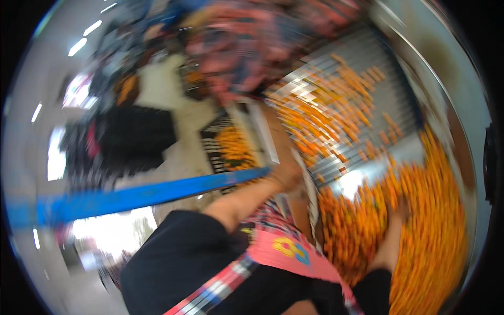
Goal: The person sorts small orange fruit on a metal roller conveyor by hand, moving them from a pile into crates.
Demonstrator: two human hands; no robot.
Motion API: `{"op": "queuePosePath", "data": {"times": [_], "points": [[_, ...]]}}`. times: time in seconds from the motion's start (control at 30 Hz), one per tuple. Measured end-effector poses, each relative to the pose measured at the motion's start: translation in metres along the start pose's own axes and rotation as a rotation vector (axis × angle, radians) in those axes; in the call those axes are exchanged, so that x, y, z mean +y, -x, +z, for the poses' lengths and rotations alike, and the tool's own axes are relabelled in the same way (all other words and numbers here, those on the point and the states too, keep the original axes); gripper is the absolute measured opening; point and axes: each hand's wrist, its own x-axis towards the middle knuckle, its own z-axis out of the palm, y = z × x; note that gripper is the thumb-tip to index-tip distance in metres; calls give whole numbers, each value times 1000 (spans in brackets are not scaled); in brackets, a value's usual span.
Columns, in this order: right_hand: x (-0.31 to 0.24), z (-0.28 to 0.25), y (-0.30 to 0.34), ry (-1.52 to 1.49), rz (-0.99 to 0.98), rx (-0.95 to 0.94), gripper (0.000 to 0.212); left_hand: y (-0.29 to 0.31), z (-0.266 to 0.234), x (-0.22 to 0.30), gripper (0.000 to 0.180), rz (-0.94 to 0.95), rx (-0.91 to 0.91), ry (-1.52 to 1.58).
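Note:
A large heap of small orange pieces of produce (430, 220), streaked by motion so that their exact kind cannot be told, fills the right side. My right hand (401, 208) reaches into this heap; its fingers are blurred and partly buried among the pieces. Farther off, more of them lie scattered over a grey ribbed metal surface (386, 97). My left hand (287, 176) is at the brown edge board (278, 131) beside that surface, close to the end of a blue bar (157, 193). Blur smears its fingers, and whether it grips the board cannot be made out.
The blue bar crosses from the left to my left wrist. Left of the board stands a black crate (212, 142) holding more orange pieces. A person in red and dark checked clothing (236, 47) is at the far side. Dark stacked crates (134, 136) stand farther left.

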Motion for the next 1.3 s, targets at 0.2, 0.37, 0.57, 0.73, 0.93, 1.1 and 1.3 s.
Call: {"op": "queuePosePath", "data": {"times": [0.2, 0.37, 0.57, 0.73, 0.93, 1.1, 1.3], "points": [[-24, -119, 4, -3, 68, -196, 82, 21, 6, 19, 17, 77, 325, 17], [-30, -117, 15, -24, 77, -260, 78, 32, 12, 24, 18, 4, 321, -36], [-74, -113, 17, -45, 83, 46, 76, 38, 0, 11, 19, -34, 274, 14], [-198, -129, 0, -355, -466, 384, 61, 34, 6, 4, 19, 1, 267, -12], [-383, -254, 2, -511, -929, 363, 61, 35, 2, 11, 15, -21, 260, 9], [-465, -318, -29, -425, -964, 303, 68, 29, -3, 14, 16, 1, 228, 35], [-436, -264, -37, -512, -1001, 244, 58, 36, -4, 15, 18, -37, 237, 97]]}}
